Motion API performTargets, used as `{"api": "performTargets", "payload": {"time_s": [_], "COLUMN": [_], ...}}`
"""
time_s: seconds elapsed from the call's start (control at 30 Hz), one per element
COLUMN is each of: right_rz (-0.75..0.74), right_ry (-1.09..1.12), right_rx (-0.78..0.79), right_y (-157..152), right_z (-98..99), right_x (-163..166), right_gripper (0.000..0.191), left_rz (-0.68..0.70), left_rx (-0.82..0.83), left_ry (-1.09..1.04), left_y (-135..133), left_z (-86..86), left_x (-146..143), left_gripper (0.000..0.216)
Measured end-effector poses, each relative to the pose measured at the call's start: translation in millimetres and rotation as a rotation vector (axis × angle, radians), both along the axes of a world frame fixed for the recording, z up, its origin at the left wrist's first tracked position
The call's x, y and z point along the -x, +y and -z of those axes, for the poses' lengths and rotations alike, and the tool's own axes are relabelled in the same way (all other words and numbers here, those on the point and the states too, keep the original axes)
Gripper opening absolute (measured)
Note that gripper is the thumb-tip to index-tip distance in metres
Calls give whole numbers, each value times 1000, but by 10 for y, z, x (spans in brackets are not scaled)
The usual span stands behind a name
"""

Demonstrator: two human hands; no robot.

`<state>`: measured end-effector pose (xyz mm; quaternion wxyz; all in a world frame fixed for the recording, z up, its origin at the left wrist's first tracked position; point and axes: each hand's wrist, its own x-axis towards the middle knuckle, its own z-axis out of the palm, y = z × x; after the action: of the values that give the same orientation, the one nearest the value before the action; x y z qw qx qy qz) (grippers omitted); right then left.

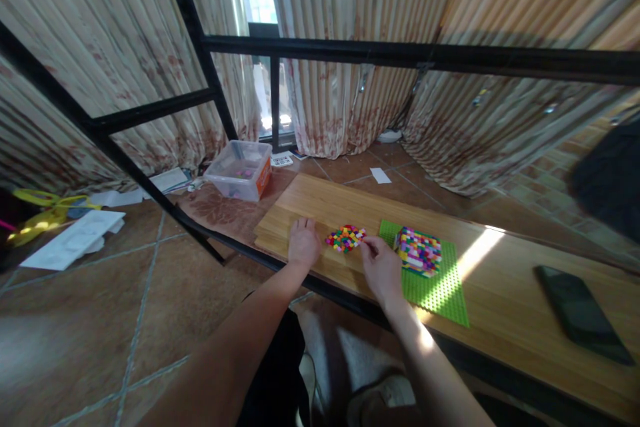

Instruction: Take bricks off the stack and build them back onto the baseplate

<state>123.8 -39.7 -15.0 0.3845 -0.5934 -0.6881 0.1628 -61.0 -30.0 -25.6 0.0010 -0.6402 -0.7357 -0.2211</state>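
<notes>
My left hand (pixel 305 242) rests on the wooden tabletop with its fingers stretched out, holding nothing. To its right lies a loose pile of small multicoloured toy bricks (pixel 345 238). My right hand (pixel 380 266) is at the right edge of this pile with thumb and forefinger pinched together. Whatever sits between those fingertips is too small to make out. Just right of that hand, a block built from many coloured bricks (pixel 419 252) stands on a green studded baseplate (pixel 453 294). My right hand partly covers the baseplate's left side.
A dark phone-like slab (pixel 583 314) lies on the right of the wooden table (pixel 505 280). A black metal frame (pixel 350 47) crosses in front and behind. Beyond the table's left end stands a clear plastic bin (pixel 235 177). Curtains (pixel 330 107) hang at the back.
</notes>
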Motion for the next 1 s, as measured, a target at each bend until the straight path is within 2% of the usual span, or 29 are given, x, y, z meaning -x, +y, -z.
{"api": "performTargets", "payload": {"time_s": [0.13,0.27,0.37,0.43,0.57,0.77,0.83,1.0], "right_rz": [41,185,299,301,298,345,334,360], "right_ry": [354,611,766,803,789,666,565,132], "right_rx": [133,249,238,198,124,44,3,-71], "right_y": [-327,-557,-618,-612,-518,-312,-266,-187], "right_z": [20,69,38,-13,-87,-18,-27,-152], "right_x": [-156,-428,-643,-763,-919,-1029,-1049,-1022], "right_gripper": [30,32,35,36,36,32,28,27], "left_rz": [-8,-8,-4,-9,0,4,9,3], "left_rx": [17,-1,-9,-10,-13,-24,-26,-28], "left_ry": [7,21,29,27,33,42,46,51], "left_y": [-2,7,18,25,34,40,40,36], "left_z": [-8,2,14,16,7,7,14,18], "left_x": [-2,-1,2,3,4,10,11,6], "left_gripper": [24,25,24,24,24,25,25,25]}}
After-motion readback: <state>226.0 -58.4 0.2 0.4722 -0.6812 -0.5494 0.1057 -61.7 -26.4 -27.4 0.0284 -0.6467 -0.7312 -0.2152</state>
